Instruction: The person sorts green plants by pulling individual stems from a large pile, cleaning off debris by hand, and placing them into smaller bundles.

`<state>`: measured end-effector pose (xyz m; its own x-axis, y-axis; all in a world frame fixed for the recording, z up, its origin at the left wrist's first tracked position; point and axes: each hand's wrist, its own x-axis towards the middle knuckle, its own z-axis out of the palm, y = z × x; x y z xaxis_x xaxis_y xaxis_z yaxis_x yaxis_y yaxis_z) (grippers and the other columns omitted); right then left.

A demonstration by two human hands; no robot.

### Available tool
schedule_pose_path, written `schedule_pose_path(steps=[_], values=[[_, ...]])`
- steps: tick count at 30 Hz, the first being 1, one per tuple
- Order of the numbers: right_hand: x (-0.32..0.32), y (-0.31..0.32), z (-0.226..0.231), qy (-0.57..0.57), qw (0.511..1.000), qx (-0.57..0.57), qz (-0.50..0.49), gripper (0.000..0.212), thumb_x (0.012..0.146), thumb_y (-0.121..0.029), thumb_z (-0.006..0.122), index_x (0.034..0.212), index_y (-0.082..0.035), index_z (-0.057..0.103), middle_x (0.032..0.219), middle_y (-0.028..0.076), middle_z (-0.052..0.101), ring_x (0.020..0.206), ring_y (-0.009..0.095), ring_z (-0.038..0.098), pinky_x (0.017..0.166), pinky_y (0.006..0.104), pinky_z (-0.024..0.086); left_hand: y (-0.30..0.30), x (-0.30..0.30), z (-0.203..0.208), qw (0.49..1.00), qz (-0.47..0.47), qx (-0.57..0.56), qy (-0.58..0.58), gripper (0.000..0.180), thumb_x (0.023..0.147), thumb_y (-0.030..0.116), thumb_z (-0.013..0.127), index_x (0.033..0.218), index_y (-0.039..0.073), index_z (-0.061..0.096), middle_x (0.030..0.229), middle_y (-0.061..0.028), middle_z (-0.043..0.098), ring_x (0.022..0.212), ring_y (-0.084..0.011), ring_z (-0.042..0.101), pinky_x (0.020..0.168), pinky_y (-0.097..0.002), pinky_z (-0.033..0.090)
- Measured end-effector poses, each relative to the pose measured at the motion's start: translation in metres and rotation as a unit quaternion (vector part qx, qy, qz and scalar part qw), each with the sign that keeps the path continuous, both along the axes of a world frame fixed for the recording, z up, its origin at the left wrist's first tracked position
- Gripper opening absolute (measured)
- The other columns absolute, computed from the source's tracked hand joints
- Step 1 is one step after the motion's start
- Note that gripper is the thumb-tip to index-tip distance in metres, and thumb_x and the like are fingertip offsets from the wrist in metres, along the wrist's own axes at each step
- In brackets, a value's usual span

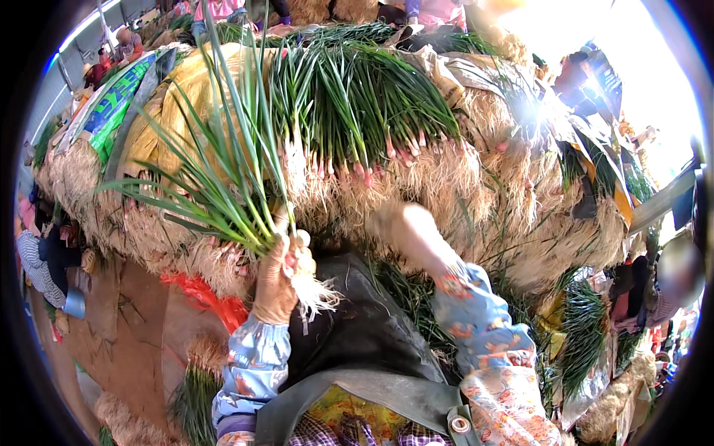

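Note:
My left hand (277, 281) is closed round the lower stems of a bunch of green garlic (245, 186). Its long leaves fan up and to the left, and pale roots (315, 294) hang out below my fingers. Motion smears my right hand (413, 232), which is beside the shaggy roots at the near side of the heap; its fingers cannot be made out. Just beyond both hands, a row of green garlic plants (357, 97) lies with leaves pointing away and pinkish stem ends facing me.
A thick mass of straw-coloured roots (520, 215) edges the heap. Yellow sheeting (167, 119) covers its left part. Red plastic (208, 297) lies below my left hand. More bundled greens (584, 327) stand at the right. Other people, including one in a striped sleeve (37, 264), are around the heap.

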<state>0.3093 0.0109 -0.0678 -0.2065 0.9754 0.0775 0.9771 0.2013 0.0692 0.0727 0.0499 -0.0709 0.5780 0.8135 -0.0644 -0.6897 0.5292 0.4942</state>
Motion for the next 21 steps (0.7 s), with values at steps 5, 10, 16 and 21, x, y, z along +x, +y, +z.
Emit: schedule_pose_path(steps=[5,10,16,21], values=[[0.008,0.077,0.052,0.318,0.91,0.044,-0.264,0.026,0.087,-0.031,0.053,0.085,-0.006,0.06,0.059,0.005,0.06,0.049,0.015,0.056,0.05,0.0329,0.046,-0.014,0.018,-0.027,0.989,-0.127,0.001,0.07,0.037,0.087,0.029,0.056,0.11,0.0,0.054,0.065,-0.0007,0.05,0.052,-0.0083,0.045,0.047,-0.0215,0.038],[-0.042,0.048,0.014,0.373,0.913,0.033,-0.163,0.015,0.087,-0.021,0.055,0.086,-0.009,0.063,0.066,0.006,0.063,0.051,0.018,0.058,0.052,0.0305,0.051,-0.005,0.026,-0.018,0.972,-0.02,0.085,0.216,0.025,0.083,0.029,0.062,0.089,0.005,0.06,0.071,-0.002,0.058,0.054,-0.0069,0.049,0.054,-0.0216,0.044],[-0.073,0.021,-0.015,0.77,0.576,0.082,-0.26,0.011,0.084,-0.014,0.059,0.083,-0.003,0.061,0.072,0.005,0.064,0.055,0.011,0.055,0.048,0.0228,0.045,-0.008,0.028,-0.024,0.988,-0.059,0.064,0.124,0.028,0.088,0.033,0.054,0.076,0.008,0.05,0.068,-0.003,0.049,0.055,-0.0098,0.045,0.049,-0.0217,0.039],[0.041,-0.03,-0.114,0.453,0.856,-0.22,-0.114,0.021,0.088,-0.022,0.049,0.087,-0.005,0.062,0.07,0.001,0.059,0.05,0.01,0.047,0.043,0.0219,0.037,-0.021,0.019,0.004,0.99,-0.113,-0.015,-0.08,0.029,0.088,0.028,0.054,0.07,0.008,0.043,0.067,-0.0027,0.039,0.053,-0.0105,0.037,0.047,-0.0224,0.036]])
